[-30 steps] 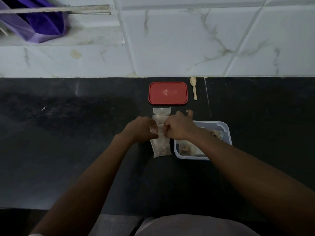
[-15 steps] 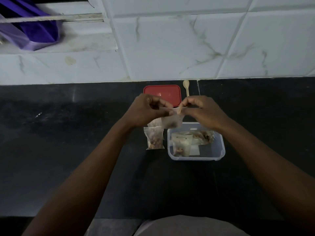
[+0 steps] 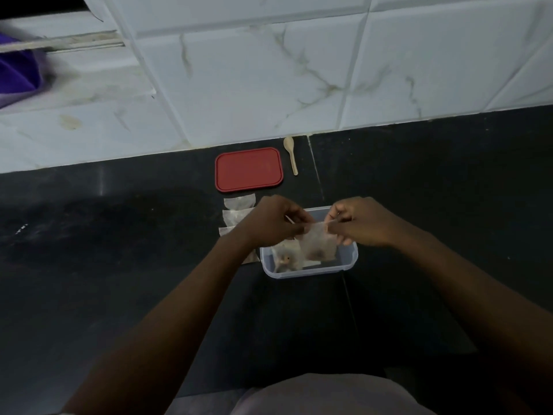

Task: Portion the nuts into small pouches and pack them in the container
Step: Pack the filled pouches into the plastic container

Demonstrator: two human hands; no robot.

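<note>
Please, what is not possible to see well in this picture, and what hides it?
Held pouch, head view: fingers of the left hand and right hand cover its top edge; sealed or not, unclear.
Loose pouches, head view: the left hand hides some; number unclear.
Container, head view: the held pouch covers part of its inside; contents dim.
Purple thing, head view: cut off by the left edge, blurred.

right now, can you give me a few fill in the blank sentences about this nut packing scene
The left hand and the right hand together pinch one ____ above the container.
The lid lying off the container is ____ in colour.
The wooden spoon lies to the ____ of the lid.
Missing words: pouch; red; right.
</note>
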